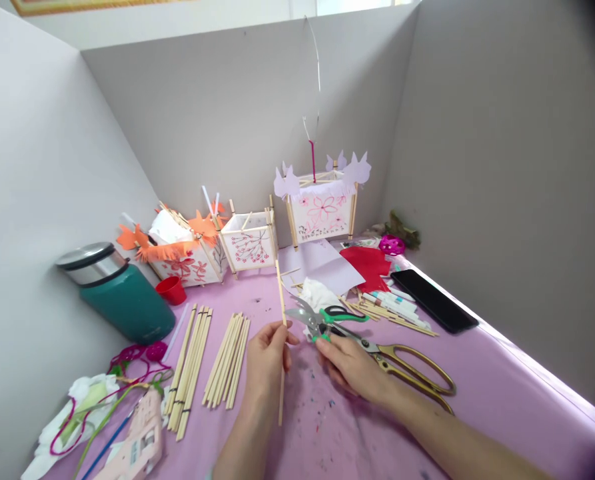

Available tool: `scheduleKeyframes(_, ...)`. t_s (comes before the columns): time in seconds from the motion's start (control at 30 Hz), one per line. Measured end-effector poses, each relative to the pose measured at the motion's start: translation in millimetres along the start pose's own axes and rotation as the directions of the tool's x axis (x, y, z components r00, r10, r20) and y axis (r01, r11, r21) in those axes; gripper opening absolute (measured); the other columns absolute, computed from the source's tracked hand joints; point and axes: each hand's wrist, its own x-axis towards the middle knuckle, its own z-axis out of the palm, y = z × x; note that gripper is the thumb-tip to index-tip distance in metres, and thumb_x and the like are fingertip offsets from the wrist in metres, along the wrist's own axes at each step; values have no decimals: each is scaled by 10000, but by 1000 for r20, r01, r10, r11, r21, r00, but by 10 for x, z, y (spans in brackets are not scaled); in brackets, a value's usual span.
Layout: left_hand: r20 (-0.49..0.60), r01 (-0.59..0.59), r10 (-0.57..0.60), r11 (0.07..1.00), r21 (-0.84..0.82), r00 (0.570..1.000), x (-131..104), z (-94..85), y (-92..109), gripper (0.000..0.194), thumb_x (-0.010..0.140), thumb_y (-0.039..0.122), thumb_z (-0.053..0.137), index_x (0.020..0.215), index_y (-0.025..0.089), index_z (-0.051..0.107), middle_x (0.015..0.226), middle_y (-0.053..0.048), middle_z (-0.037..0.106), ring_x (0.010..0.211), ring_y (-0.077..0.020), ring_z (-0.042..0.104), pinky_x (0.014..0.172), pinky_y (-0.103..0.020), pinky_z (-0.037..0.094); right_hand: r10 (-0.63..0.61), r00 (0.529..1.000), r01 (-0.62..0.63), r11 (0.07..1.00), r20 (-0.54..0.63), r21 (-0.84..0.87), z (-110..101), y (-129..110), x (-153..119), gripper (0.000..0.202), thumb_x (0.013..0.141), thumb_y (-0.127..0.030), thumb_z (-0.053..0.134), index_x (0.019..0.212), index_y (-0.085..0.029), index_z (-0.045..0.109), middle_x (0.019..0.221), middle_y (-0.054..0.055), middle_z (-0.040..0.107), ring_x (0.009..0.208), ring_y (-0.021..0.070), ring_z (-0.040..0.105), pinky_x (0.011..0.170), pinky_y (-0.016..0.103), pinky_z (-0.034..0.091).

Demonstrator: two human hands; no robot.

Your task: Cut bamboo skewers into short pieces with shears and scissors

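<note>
My left hand (272, 343) pinches a long thin wooden stick (281, 287), held nearly upright over the table. My right hand (350, 367) is closed around pruning shears (327, 319) with green and black handles. Their blades are spread apart and point left, close to the stick just above my left fingers. Large scissors with gold handles (422, 367) lie behind and right of my right hand. Left of my left hand, a group of short wooden sticks (227, 360) and a longer set bound with dark bands (190, 370) lie on the purple tablecloth (322, 433).
Paper lanterns on stick frames stand at the back: orange-trimmed (182, 267), plain (250, 243) and lilac-trimmed (322, 217). A teal bottle (127, 303), red cup (171, 291) and pink glue gun (140, 440) are left. Right lie markers (390, 303) and a phone (432, 300). Grey panels (502, 167) enclose the table.
</note>
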Motion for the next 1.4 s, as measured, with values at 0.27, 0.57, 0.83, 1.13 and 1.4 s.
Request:
scheduleKeyframes(0.27, -3, -58, 59, 993, 104, 998, 29, -15, -62, 222, 723, 362, 647, 732, 141, 623, 672, -10, 655, 321, -45, 387, 341, -207, 268, 49, 998, -46, 996, 36, -82, 59, -94, -68, 402, 962, -472, 402, 666, -209, 470, 383, -72, 396, 317, 81, 317, 391, 224, 221)
scheduleKeyframes(0.57, 49, -42, 37, 992, 120, 998, -3, 14, -58, 295, 704, 404, 673, 793, 123, 652, 577, 24, 600, 315, -36, 357, 331, -181, 233, 95, 995, -95, 991, 12, 91, 73, 5, 22, 396, 935, -504, 417, 672, -212, 469, 352, -92, 365, 285, 66, 267, 357, 207, 198)
scheduleKeyframes(0.83, 152, 23, -50, 985, 172, 987, -70, 139, -109, 256, 687, 371, 658, 769, 129, 634, 522, 32, 580, 284, -57, 381, 313, -193, 258, 134, 985, -107, 970, -111, 220, -72, 43, 114, 429, 893, -615, 426, 726, -222, 460, 394, -102, 368, 301, 66, 237, 312, 193, 167)
scheduleKeyframes(1.13, 8, -21, 20, 989, 147, 1000, 33, -19, -65, 242, 696, 365, 650, 777, 140, 612, 552, 36, 587, 306, -52, 375, 328, -196, 258, 122, 987, -136, 981, 101, 141, 114, 41, -22, 430, 892, -602, 449, 688, -225, 474, 368, -97, 351, 271, 68, 237, 296, 203, 165)
scheduleKeyframes(1.4, 32, -44, 39, 984, 174, 999, 13, -13, -69, 223, 704, 367, 650, 745, 153, 603, 567, 24, 602, 312, -53, 376, 337, -197, 259, 138, 987, -149, 976, 77, 159, 126, 31, -11, 431, 896, -598, 456, 677, -227, 457, 364, -98, 358, 266, 69, 242, 308, 205, 179)
